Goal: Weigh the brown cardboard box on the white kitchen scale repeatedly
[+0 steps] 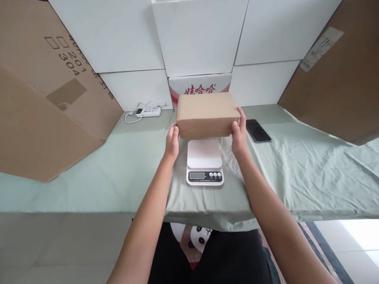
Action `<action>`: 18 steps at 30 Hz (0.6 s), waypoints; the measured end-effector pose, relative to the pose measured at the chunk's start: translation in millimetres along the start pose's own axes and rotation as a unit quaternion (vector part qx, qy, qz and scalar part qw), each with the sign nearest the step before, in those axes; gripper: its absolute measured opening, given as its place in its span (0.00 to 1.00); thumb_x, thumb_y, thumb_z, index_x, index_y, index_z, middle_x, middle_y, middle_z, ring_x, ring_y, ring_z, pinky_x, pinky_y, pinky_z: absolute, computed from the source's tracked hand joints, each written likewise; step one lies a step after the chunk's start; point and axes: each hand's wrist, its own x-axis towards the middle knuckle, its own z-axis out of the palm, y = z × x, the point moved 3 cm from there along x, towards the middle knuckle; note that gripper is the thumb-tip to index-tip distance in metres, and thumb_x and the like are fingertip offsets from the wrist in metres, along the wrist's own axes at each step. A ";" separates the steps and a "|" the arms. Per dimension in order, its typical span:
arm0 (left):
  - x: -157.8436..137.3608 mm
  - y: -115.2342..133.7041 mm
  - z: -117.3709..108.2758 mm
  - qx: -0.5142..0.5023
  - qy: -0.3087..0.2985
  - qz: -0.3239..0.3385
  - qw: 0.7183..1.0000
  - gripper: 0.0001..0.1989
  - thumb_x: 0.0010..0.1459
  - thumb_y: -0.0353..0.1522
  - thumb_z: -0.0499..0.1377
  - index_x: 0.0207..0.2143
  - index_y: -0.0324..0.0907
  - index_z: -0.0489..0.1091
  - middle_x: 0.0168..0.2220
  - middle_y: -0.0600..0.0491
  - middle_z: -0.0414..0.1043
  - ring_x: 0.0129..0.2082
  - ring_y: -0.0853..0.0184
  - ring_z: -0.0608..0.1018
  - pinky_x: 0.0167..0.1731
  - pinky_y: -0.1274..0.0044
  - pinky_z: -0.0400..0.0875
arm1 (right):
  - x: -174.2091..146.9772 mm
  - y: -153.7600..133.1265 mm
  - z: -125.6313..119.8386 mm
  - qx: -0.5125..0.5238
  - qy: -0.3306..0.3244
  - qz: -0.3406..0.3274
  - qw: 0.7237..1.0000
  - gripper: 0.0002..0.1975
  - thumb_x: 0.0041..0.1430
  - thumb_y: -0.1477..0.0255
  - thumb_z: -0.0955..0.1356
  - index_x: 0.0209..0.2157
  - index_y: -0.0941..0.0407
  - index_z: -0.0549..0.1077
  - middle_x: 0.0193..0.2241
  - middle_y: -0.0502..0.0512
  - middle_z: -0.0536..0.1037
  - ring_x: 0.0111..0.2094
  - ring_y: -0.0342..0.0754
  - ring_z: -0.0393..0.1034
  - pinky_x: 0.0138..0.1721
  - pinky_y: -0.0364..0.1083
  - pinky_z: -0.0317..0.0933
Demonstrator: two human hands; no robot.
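A closed brown cardboard box (207, 114) is held between my two hands, just behind and above a small white digital kitchen scale (204, 154). My left hand (172, 140) grips its left end, with the thumb on the near corner. On the opposite end, my right hand (239, 132) has its thumb on the front face and its fingers along the side. The scale's platform carries nothing, and its display (197, 176) looks blank. The box's underside is hidden.
A black phone (258, 131) lies right of my right hand. At the back left sits a white power strip (148, 112) with a cable. Large cartons stand left (44, 102) and right (334, 83). A printed white box (200, 83) is behind, on the green cloth (118, 169).
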 end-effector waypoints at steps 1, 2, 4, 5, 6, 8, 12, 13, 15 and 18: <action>4.6 -11.0 1.8 0.001 0.003 -0.015 1.000 0.47 0.64 0.72 0.57 0.65 0.46 0.76 0.69 0.38 0.80 0.75 0.46 0.78 0.75 0.57 0.72 | 0.3 8.6 4.1 0.010 0.001 0.020 1.000 0.48 0.70 0.33 0.63 0.80 0.44 0.58 0.81 0.61 0.63 0.82 0.68 0.56 0.84 0.74 0.50; 6.9 -20.5 3.1 0.001 0.004 -0.027 1.000 0.47 0.63 0.72 0.57 0.65 0.46 0.77 0.68 0.39 0.81 0.74 0.46 0.78 0.75 0.57 0.72 | -0.9 16.1 7.1 0.015 0.002 0.036 0.999 0.49 0.68 0.32 0.64 0.79 0.46 0.59 0.81 0.61 0.63 0.83 0.68 0.55 0.85 0.73 0.48; 6.5 -34.1 4.2 -0.001 0.003 -0.046 0.999 0.47 0.62 0.73 0.57 0.63 0.47 0.77 0.68 0.40 0.81 0.74 0.46 0.79 0.75 0.58 0.72 | -5.0 27.3 10.0 0.021 -0.002 0.059 0.998 0.52 0.65 0.31 0.65 0.79 0.47 0.59 0.81 0.61 0.62 0.83 0.67 0.53 0.86 0.71 0.46; 4.9 -38.1 4.0 -0.001 0.003 -0.053 0.999 0.47 0.62 0.73 0.58 0.63 0.47 0.78 0.68 0.40 0.81 0.74 0.46 0.79 0.75 0.58 0.72 | -7.1 31.0 10.2 0.022 -0.004 0.067 0.998 0.52 0.64 0.30 0.65 0.78 0.47 0.59 0.81 0.61 0.62 0.84 0.67 0.52 0.86 0.70 0.46; 3.1 -40.6 3.5 -0.002 0.004 -0.059 0.998 0.47 0.62 0.73 0.58 0.62 0.48 0.78 0.68 0.41 0.81 0.74 0.46 0.79 0.76 0.58 0.71 | -8.7 33.7 9.8 0.022 -0.004 0.073 0.997 0.53 0.64 0.30 0.65 0.78 0.47 0.60 0.81 0.62 0.62 0.84 0.67 0.52 0.86 0.70 0.45; -0.1 -42.7 2.5 -0.001 0.002 -0.071 0.998 0.46 0.62 0.73 0.58 0.62 0.47 0.78 0.68 0.41 0.81 0.74 0.46 0.79 0.76 0.57 0.71 | -10.6 36.9 9.1 0.021 -0.005 0.084 0.996 0.53 0.63 0.30 0.66 0.77 0.47 0.61 0.81 0.62 0.62 0.83 0.67 0.52 0.86 0.69 0.46; -2.9 -43.7 1.3 0.006 0.006 -0.083 0.997 0.47 0.61 0.73 0.57 0.60 0.46 0.78 0.68 0.39 0.82 0.73 0.45 0.80 0.75 0.57 0.72 | -12.6 38.0 9.5 0.032 -0.006 0.109 0.994 0.50 0.63 0.31 0.66 0.75 0.46 0.62 0.79 0.61 0.65 0.80 0.67 0.57 0.83 0.71 0.53; -3.2 -44.2 1.2 0.008 0.010 -0.086 0.996 0.47 0.61 0.74 0.57 0.61 0.46 0.78 0.68 0.39 0.82 0.72 0.45 0.80 0.75 0.56 0.72 | -13.3 37.8 9.8 0.034 -0.004 0.116 0.993 0.50 0.63 0.32 0.66 0.75 0.46 0.62 0.78 0.62 0.66 0.79 0.67 0.60 0.82 0.71 0.55; -3.8 -45.1 1.4 0.011 0.014 -0.092 0.996 0.48 0.60 0.74 0.57 0.62 0.46 0.77 0.68 0.38 0.81 0.72 0.44 0.80 0.75 0.55 0.73 | -14.7 38.0 9.6 0.035 0.000 0.124 0.992 0.49 0.63 0.32 0.67 0.74 0.47 0.64 0.76 0.63 0.68 0.76 0.67 0.63 0.79 0.70 0.60; -3.7 -45.2 0.8 0.010 0.013 -0.089 0.996 0.50 0.61 0.74 0.56 0.64 0.44 0.77 0.72 0.36 0.78 0.75 0.44 0.78 0.77 0.54 0.71 | -16.0 42.0 7.8 0.038 -0.003 0.112 0.993 0.48 0.66 0.34 0.67 0.76 0.47 0.61 0.73 0.64 0.72 0.73 0.65 0.69 0.77 0.70 0.64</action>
